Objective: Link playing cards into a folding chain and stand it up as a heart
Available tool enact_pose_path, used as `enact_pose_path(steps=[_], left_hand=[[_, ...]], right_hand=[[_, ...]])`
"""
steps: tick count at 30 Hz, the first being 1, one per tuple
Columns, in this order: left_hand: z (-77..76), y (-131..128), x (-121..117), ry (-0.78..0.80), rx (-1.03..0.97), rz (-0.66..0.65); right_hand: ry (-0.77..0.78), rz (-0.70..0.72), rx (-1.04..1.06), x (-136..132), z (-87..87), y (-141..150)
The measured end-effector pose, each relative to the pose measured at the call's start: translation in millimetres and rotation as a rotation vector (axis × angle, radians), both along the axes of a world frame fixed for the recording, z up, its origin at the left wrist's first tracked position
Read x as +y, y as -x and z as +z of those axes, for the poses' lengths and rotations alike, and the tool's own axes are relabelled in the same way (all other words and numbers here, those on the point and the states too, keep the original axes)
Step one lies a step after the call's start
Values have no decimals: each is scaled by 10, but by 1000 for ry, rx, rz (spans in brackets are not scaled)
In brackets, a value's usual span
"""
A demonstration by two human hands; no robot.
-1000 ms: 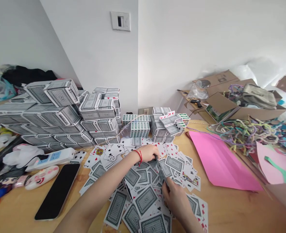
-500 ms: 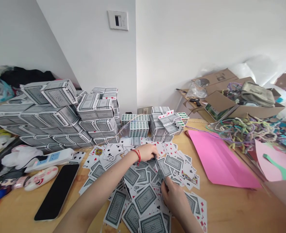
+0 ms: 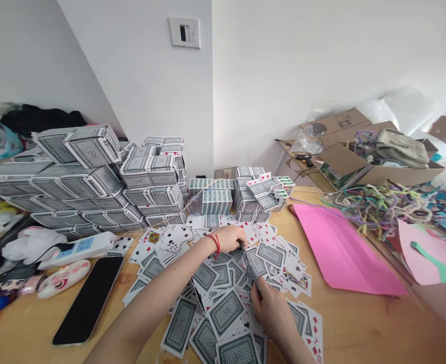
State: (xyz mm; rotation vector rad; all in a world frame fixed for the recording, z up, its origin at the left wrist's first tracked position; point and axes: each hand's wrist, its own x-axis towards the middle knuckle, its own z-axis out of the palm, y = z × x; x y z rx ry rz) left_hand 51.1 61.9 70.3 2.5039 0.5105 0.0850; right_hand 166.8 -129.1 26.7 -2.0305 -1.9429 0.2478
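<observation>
Between my hands a playing card (image 3: 248,264) stands nearly edge-on above the pile. My left hand (image 3: 232,238), with a red string bracelet (image 3: 217,244) at the wrist, pinches its far end. The near end is gripped between the thumb and fingers of my right hand (image 3: 271,302). Whether it is one card or several together I cannot tell. Below lies a loose spread of playing cards (image 3: 225,312), some face down with green-grey patterned backs, some face up.
Blocks folded from cards (image 3: 90,187) are stacked at the left, with smaller stacks (image 3: 217,201) at the back. A phone (image 3: 90,301) and power strip (image 3: 82,247) lie left. Pink paper (image 3: 344,253), tangled yarn-like strands (image 3: 382,205) and a cardboard box (image 3: 397,174) sit right.
Almost nothing differs. Both hands keep their grip on the card in nearly the same place, and the view has shifted very slightly.
</observation>
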Motion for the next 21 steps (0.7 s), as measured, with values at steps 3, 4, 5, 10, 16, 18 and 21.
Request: enact_pose_path(steps=[3, 4, 5, 10, 16, 18, 21], left_hand=[[0, -3, 1, 0, 3, -2], [1, -4, 1, 0, 4, -4], [1, -4, 2, 1, 4, -6], [-2, -3, 7, 0, 4, -10], [-6, -8, 9, 5, 3, -13], [-6, -8, 8, 5, -1, -10], [-4, -6, 9, 6, -9, -4]], right_hand=[[2, -3, -6, -6, 3, 4], [-1, -3, -2, -8, 6, 5], [-7, -4, 6, -11, 9, 5], [-44, 2, 52, -14, -2, -3], [-9, 22, 9, 8, -20, -14], [3, 25, 3, 14, -17, -11], [12, 24, -8, 21, -19, -7]])
